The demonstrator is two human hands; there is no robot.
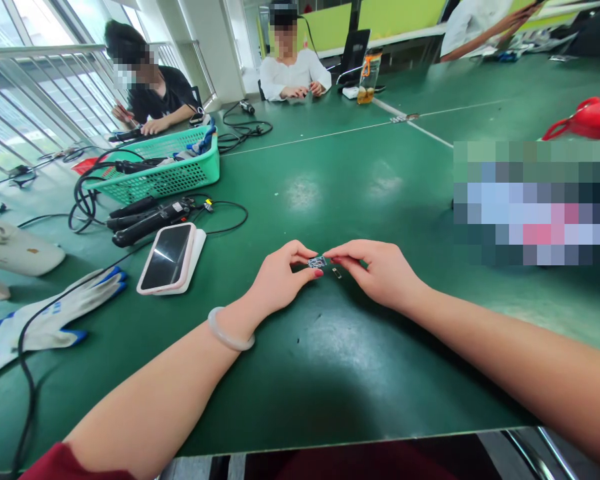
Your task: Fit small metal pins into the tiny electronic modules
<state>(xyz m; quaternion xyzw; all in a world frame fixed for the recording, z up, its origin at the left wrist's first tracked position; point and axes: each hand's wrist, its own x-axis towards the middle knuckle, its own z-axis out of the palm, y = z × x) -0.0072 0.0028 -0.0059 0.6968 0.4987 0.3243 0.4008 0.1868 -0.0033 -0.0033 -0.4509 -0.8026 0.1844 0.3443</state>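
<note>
A small dark circuit board (317, 263) with pale markings is pinched between the thumb and fingers of my left hand (286, 272), low over the green table. From the other side, my right hand (377, 268) is closed, its fingertips at the board's upper right edge. The exact contact of the right thumb is hard to see. Just below those fingertips lies a tiny flat piece (337, 273), pale and dark, too small to name. My left wrist wears a pale bangle (229, 331).
A phone (169, 259), black hair straighteners (153, 220), a teal basket (167, 175) of tools and a glove (65, 310) with a cable across it are at left. A red item (587, 120) lies at right. Two people (295, 67) sit opposite, near an orange-lidded bottle (369, 77).
</note>
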